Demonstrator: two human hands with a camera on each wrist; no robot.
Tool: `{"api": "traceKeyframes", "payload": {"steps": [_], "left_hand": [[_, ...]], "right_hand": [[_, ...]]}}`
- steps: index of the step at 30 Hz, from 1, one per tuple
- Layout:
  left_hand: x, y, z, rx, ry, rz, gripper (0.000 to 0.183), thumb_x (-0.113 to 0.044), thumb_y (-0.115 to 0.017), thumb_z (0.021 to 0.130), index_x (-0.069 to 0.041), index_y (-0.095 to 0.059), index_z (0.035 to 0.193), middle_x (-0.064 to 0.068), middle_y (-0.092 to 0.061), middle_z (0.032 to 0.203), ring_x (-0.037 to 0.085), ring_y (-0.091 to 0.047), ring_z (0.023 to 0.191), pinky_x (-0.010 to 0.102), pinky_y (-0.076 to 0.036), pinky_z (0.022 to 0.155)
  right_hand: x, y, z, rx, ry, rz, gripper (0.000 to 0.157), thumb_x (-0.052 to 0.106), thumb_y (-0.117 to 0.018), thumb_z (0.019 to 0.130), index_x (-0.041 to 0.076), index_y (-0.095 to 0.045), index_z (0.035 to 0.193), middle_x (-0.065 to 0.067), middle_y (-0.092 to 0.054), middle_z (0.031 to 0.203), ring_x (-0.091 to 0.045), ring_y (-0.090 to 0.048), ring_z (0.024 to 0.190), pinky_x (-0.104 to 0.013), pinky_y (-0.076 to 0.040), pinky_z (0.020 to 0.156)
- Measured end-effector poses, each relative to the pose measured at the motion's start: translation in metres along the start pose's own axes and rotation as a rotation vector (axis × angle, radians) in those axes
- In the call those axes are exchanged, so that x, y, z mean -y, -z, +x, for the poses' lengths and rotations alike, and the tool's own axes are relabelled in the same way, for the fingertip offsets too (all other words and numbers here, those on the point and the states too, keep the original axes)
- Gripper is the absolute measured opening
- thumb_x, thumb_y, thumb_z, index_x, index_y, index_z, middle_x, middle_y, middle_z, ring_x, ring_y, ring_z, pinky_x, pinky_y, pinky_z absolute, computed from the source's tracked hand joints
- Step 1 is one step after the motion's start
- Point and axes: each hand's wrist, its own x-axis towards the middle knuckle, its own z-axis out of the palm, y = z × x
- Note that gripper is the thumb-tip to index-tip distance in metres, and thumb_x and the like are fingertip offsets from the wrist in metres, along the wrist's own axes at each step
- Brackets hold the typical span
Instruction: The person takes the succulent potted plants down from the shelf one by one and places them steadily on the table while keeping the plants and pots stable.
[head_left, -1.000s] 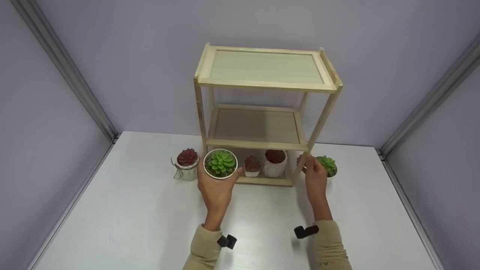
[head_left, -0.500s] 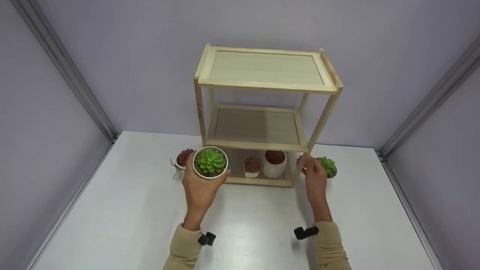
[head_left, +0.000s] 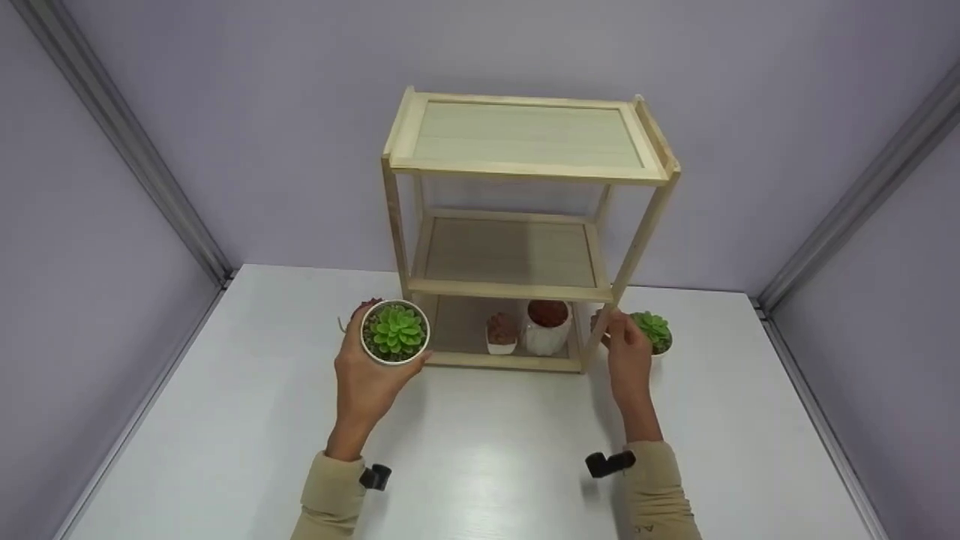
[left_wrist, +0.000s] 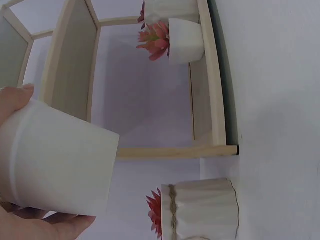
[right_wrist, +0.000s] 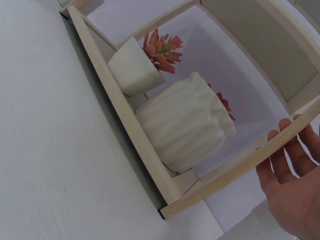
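My left hand grips a potted green succulent above the table, left of the wooden shelf's front edge. The left wrist view shows its smooth white pot tilted, with thumb and fingers around it. Behind that hand, mostly covered in the head view, stands a twine-tied white pot with a red succulent. My right hand holds the right front post of the three-tier wooden shelf. On the bottom tier stand a small white pot with a reddish succulent and a larger ribbed white pot.
Another green succulent stands on the white table, just right of my right hand. Grey-lilac walls enclose the table at the back and both sides. The shelf stands near the back wall.
My left hand has carried the potted green succulent leftward from in front of the shelf, now covering most of the twine-tied pot. My right hand stays on the post.
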Motion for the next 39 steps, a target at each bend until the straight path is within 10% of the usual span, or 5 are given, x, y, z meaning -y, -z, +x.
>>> {"api": "traceKeyframes", "payload": {"steps": [17, 39], "left_hand": [[0.033, 0.039, 0.005, 0.226, 0.039, 0.102, 0.11, -0.027, -0.103, 0.065, -0.008, -0.042, 0.156, 0.014, -0.058, 0.151, 0.035, -0.055, 0.142, 0.059, -0.046, 0.117], [0.086, 0.085, 0.008, 0.45, 0.28, 0.056, 0.106, -0.023, -0.1, 0.07, -0.012, -0.04, 0.158, 0.016, -0.052, 0.155, 0.039, -0.05, 0.144, 0.061, -0.044, 0.117]], "right_hand": [[-0.001, 0.001, 0.0, -0.003, 0.002, 0.02, 0.063, 0.05, -0.046, 0.11, -0.003, -0.064, 0.138, -0.02, -0.069, 0.13, -0.012, -0.067, 0.12, -0.017, -0.056, 0.1], [0.0, 0.002, 0.001, 0.002, -0.008, 0.042, 0.058, 0.048, -0.047, 0.11, 0.001, -0.067, 0.135, -0.017, -0.069, 0.127, -0.008, -0.069, 0.116, -0.02, -0.056, 0.102]]}}
